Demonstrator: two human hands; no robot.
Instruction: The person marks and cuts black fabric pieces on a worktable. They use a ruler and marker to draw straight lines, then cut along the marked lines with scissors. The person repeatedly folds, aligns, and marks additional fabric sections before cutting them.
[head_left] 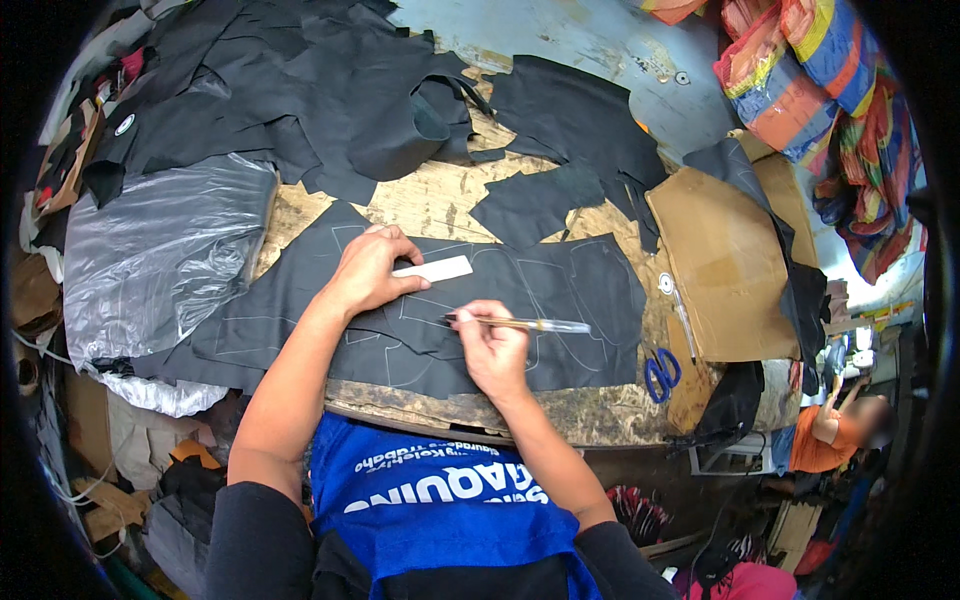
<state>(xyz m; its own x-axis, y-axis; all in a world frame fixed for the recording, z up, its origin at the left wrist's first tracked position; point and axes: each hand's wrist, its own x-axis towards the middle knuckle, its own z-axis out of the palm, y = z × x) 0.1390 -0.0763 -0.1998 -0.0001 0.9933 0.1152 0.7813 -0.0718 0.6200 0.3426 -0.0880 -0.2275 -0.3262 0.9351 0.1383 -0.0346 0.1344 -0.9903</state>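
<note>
A black leather-like sheet with several pale outlines drawn on it lies in front of me. My left hand holds a small white rectangular piece between thumb and fingers, down against the sheet. Just to the right and nearer, my right hand grips a slim pen almost level. Its tip, at the left end, is by the drawn lines below the white piece. Whether the tip touches the sheet I cannot tell.
Black leather-like scraps pile up at the far left, beside clear plastic sheeting. Blue-handled scissors and brown cardboard lie to the right on the worn wooden table. Another person in orange is at far right.
</note>
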